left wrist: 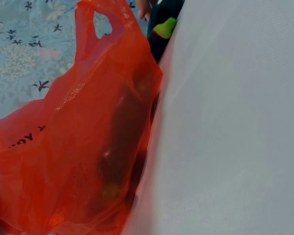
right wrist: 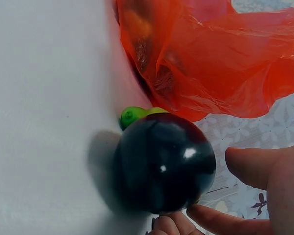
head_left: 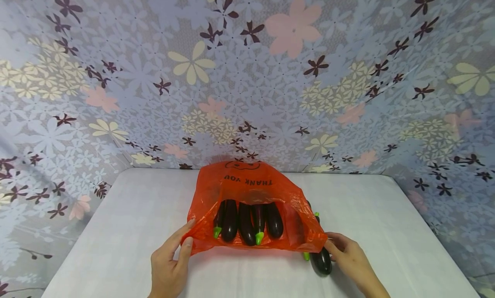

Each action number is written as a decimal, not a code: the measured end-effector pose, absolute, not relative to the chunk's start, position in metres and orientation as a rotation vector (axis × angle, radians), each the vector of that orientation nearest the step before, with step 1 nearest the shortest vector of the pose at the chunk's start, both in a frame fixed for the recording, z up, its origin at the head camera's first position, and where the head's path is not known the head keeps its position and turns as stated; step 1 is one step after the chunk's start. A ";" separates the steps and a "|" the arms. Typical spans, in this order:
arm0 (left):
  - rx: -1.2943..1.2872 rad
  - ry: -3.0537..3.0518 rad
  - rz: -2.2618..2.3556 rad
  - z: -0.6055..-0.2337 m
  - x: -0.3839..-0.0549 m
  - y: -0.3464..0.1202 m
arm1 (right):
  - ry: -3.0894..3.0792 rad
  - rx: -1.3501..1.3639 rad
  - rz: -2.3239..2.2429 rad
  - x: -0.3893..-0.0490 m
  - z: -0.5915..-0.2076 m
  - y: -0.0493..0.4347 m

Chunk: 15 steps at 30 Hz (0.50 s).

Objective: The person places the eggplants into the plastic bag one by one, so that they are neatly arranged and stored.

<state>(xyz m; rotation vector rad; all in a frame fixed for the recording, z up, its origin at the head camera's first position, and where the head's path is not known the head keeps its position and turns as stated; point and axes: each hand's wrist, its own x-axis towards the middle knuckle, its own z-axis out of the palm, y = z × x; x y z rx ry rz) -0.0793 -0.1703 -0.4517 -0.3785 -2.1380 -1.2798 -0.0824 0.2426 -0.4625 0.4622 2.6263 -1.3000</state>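
A red plastic bag [head_left: 247,192], printed THANK YOU upside down, lies with its mouth toward me. Several dark purple eggplants [head_left: 230,225] sit side by side in it, some with green stems showing. My left hand [head_left: 170,261] holds the left edge of the bag's mouth between thumb and forefinger; the left wrist view hardly shows this hand. Beside the bag's right edge lies a loose eggplant [right wrist: 161,161], with the green stem [right wrist: 133,117] of another next to it. My right hand [head_left: 352,257] is by that eggplant, thumb and forefinger spread; its fingertips are partly hidden.
White cloth covers the table [head_left: 147,203]. Behind it and at both sides stands a flower-patterned backdrop [head_left: 239,83]. Another dark eggplant with a green stem [head_left: 316,214] shows behind the bag's right edge.
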 end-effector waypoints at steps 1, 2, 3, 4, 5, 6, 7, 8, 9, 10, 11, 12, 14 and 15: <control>-0.373 -2.143 -1.279 -0.452 -0.079 -0.170 | 2.627 0.457 -1.292 -0.083 -0.462 0.243; -0.368 -2.150 -1.277 -0.452 -0.079 -0.170 | 2.630 0.451 -1.284 -0.083 -0.462 0.242; -0.365 -2.153 -1.276 -0.452 -0.079 -0.170 | 2.631 0.445 -1.274 -0.083 -0.461 0.242; -0.362 -2.157 -1.277 -0.452 -0.079 -0.170 | 2.630 0.444 -1.261 -0.084 -0.461 0.242; -0.360 -2.159 -1.275 -0.452 -0.079 -0.170 | 2.632 0.444 -1.247 -0.084 -0.461 0.242; -0.358 -2.163 -1.277 -0.452 -0.079 -0.170 | 2.632 0.440 -1.235 -0.085 -0.461 0.242; -0.358 -2.162 -1.278 -0.452 -0.079 -0.170 | 2.634 0.442 -1.218 -0.086 -0.461 0.242; -0.359 -2.162 -1.280 -0.452 -0.079 -0.170 | 2.638 0.445 -1.198 -0.087 -0.461 0.241; -0.360 -2.159 -1.280 -0.452 -0.079 -0.170 | 2.641 0.449 -1.181 -0.088 -0.461 0.241; -0.361 -2.159 -1.279 -0.451 -0.079 -0.170 | 2.643 0.450 -1.168 -0.089 -0.461 0.241; -0.362 -2.158 -1.278 -0.452 -0.078 -0.170 | 2.649 0.451 -1.156 -0.089 -0.461 0.241; -0.362 -2.157 -1.272 -0.452 -0.078 -0.170 | 2.651 0.454 -1.150 -0.089 -0.461 0.241; -0.367 -2.148 -1.267 -0.452 -0.078 -0.170 | 2.653 0.460 -1.151 -0.090 -0.462 0.241; -0.370 -2.143 -1.264 -0.452 -0.078 -0.171 | 2.648 0.468 -1.159 -0.090 -0.462 0.241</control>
